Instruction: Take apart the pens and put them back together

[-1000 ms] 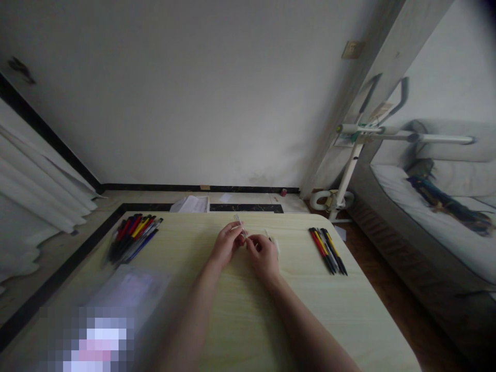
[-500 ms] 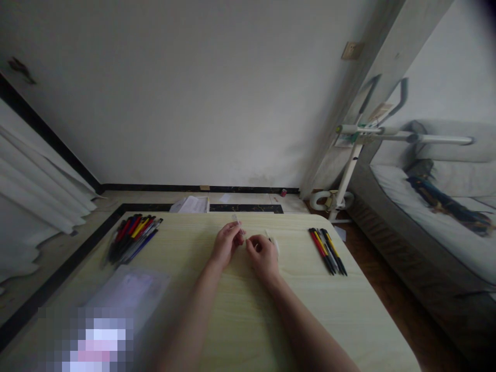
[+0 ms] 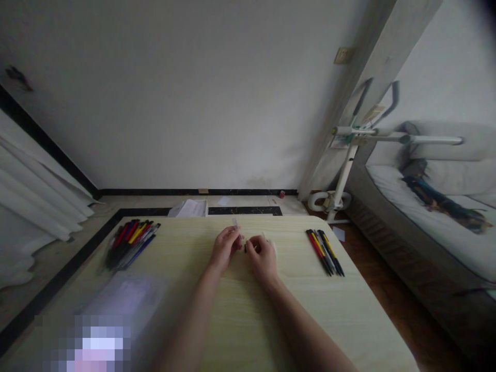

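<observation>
Both my hands meet over the middle of a pale wooden table (image 3: 240,320). My left hand (image 3: 223,249) is closed in a pinch round a thin clear pen barrel (image 3: 235,223) that sticks up past its fingers. My right hand (image 3: 262,256) is closed too, its fingertips pinching a small dark pen part (image 3: 245,247) right next to the left fingers. A pale piece (image 3: 272,244) shows just behind the right hand; I cannot tell what it is.
A heap of several coloured pens (image 3: 129,242) lies at the table's far left. A neat row of several pens (image 3: 324,251) lies at the right. A clear plastic bag (image 3: 124,299) lies near left. Papers (image 3: 190,208) sit on the floor beyond, a bed (image 3: 437,217) at right.
The hands have stayed together in the same spot. The view has shifted slightly, so everything sits a little lower and to the left.
</observation>
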Motion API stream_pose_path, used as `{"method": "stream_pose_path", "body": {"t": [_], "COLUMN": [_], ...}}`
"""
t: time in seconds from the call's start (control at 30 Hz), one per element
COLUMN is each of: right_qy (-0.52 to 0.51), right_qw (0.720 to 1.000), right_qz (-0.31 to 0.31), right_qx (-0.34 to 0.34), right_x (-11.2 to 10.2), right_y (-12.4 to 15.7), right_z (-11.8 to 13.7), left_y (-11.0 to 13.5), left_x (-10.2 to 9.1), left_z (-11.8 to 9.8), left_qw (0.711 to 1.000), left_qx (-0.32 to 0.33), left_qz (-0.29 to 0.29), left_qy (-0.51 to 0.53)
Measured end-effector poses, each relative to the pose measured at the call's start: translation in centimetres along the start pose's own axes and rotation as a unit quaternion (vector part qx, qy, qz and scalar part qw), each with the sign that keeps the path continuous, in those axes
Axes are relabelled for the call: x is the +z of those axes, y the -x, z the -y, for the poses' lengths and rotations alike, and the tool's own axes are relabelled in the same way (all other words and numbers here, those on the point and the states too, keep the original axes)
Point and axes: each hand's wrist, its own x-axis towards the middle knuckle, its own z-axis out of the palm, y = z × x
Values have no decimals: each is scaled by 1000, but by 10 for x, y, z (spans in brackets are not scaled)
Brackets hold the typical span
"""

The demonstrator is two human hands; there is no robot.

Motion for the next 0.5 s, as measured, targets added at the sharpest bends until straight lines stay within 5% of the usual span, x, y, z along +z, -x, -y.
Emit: {"method": "stream_pose_path", "body": {"t": [0.5], "right_qy": [-30], "right_qw": [999], "right_qz": [-8], "right_qx": [7], "right_x": [-2], "right_y": [-2], "right_z": [2], "left_y": [-1], "left_x": [3], "left_z": [3], "left_qw": [994], "left_qx": [9], "left_qz": [-54], "left_qy": [-92]}}
